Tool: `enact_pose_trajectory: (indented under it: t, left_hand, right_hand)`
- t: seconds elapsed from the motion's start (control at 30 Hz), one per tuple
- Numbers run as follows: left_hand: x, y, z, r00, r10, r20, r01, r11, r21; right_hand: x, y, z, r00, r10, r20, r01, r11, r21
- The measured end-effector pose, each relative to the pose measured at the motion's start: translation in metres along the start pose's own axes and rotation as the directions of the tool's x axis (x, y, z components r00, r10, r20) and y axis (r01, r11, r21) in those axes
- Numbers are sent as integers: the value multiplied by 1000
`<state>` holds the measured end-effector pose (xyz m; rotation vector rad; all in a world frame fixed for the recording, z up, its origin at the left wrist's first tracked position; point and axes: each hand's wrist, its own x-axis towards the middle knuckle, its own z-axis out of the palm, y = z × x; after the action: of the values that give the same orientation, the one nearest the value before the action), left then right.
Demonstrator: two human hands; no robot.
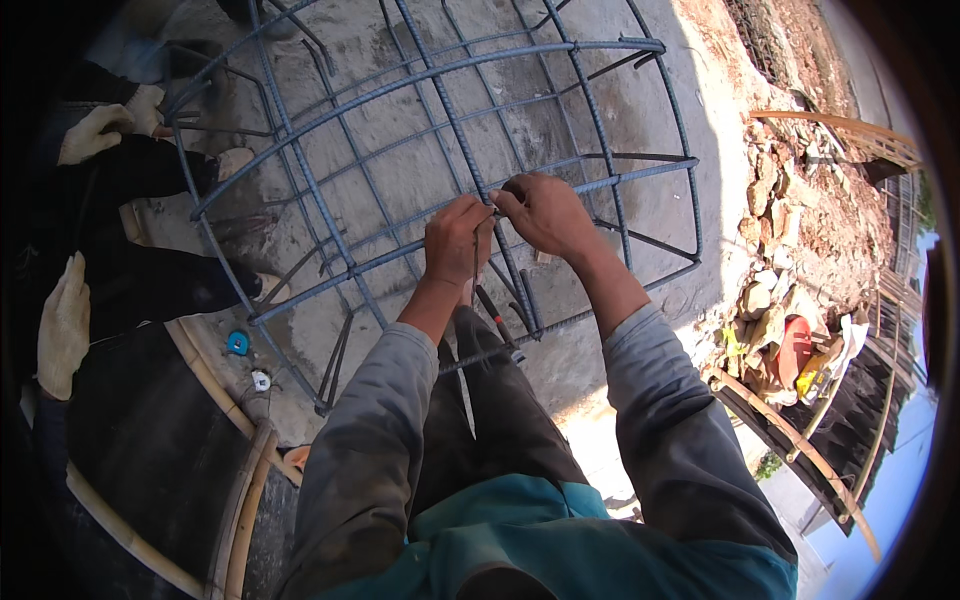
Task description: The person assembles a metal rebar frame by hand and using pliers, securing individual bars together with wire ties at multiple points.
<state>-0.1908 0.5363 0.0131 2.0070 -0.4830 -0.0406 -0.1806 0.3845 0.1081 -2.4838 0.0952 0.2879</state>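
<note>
A cage of ribbed steel rebar (447, 105) spreads in front of me, its bars crossing in a grid. Both my hands meet at a crossing near its close side. My left hand (459, 242) is closed in a pinch, and a thin dark wire (477, 262) hangs down from its fingers. Right beside it, my right hand (545, 214) has thumb and fingers pressed together at the same crossing. What lies between the right fingertips is too small to make out. Below the hands, a dark tool with a red mark (501, 324) shows by my leg.
At the left another person stands, with pale work gloves (64, 325) on. A blue round object (237, 343) and a small white one (261, 380) lie on the concrete. Bamboo poles (205, 375) edge the left side. Stones and debris (765, 320) are piled at the right.
</note>
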Motion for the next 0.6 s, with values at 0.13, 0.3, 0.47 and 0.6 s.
enact_pose_trajectory:
  t: [0.13, 0.3, 0.47, 0.6]
  left_hand:
    - [3, -2, -6, 997, -38, 71, 50, 984, -168]
    - [9, -14, -21, 978, 5, 208, 14, 996, -90]
    - [40, -6, -34, 876, -15, 483, -37, 995, 98]
    - [62, 3, -36, 784, -76, 616, -91, 967, 236]
  right_hand:
    - [20, 16, 5, 936, 56, 347, 1, 987, -161]
    - [11, 12, 21, 934, -1, 356, 130, 932, -338]
    - [-27, 26, 37, 984, -107, 146, 147, 941, -305]
    - [-23, 17, 48, 991, -47, 122, 91, 917, -388]
